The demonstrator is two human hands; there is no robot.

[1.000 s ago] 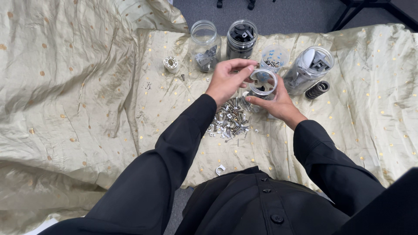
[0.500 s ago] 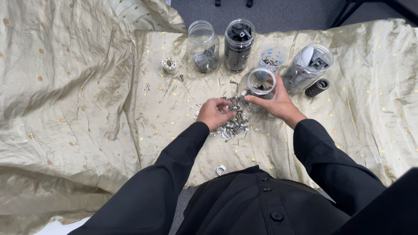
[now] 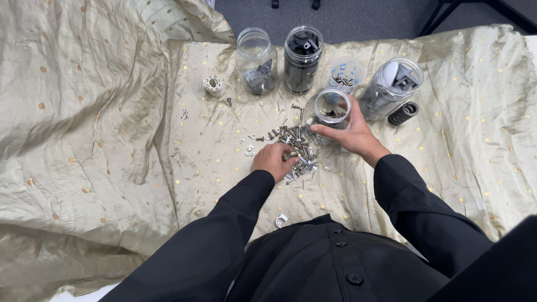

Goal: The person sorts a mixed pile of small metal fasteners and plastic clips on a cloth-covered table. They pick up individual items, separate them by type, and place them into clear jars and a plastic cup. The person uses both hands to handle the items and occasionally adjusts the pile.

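A wrinkled pale-gold satin cloth with small gold dots (image 3: 112, 140) covers the whole work surface; grey carpet (image 3: 363, 14) shows beyond its far edge. The left hand (image 3: 274, 160) curls its fingers into a loose pile of silver metal screws (image 3: 295, 150) at the cloth's middle. The right hand (image 3: 349, 133) grasps a small clear plastic jar (image 3: 330, 109) just beside the pile.

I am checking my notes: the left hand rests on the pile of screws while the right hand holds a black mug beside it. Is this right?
Not quite. In the head view the right hand holds a clear plastic jar, not a black mug. The left hand does rest on the pile of screws.
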